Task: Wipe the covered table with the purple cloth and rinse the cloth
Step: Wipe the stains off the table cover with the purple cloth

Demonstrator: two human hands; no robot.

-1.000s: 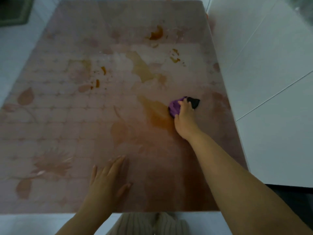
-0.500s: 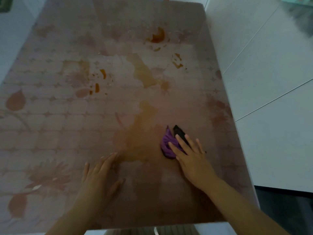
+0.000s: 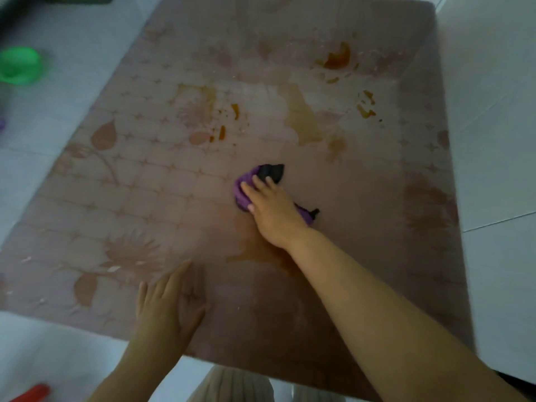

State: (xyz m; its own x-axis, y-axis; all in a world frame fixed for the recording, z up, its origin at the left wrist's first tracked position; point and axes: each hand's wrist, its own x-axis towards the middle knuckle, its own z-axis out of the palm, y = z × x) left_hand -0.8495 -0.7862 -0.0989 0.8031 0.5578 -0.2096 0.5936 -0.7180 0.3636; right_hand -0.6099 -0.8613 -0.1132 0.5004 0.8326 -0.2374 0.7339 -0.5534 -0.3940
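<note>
The covered table point(image 3: 162, 204) has a pink flower-patterned cover with brown liquid stains across its middle and far side. A purple cloth point(image 3: 243, 189) with a black part lies near the table's middle. My right hand point(image 3: 271, 210) presses flat on the cloth with straight fingers, and the cloth sticks out in front of and behind the hand. My left hand point(image 3: 166, 309) rests flat on the table near its front edge, fingers spread, holding nothing. A brown smear point(image 3: 261, 256) lies just under my right wrist.
Orange-brown puddles sit at the far right point(image 3: 336, 59) and right point(image 3: 366, 107) of the table. White tiled floor surrounds the table. A green round object point(image 3: 18, 65) is on the floor at the left, a red object point(image 3: 32, 393) at the bottom left.
My right hand has slid the cloth away from me and leftward over the brown spill. The left hand stays planted. The view has shifted, showing more floor at the left.
</note>
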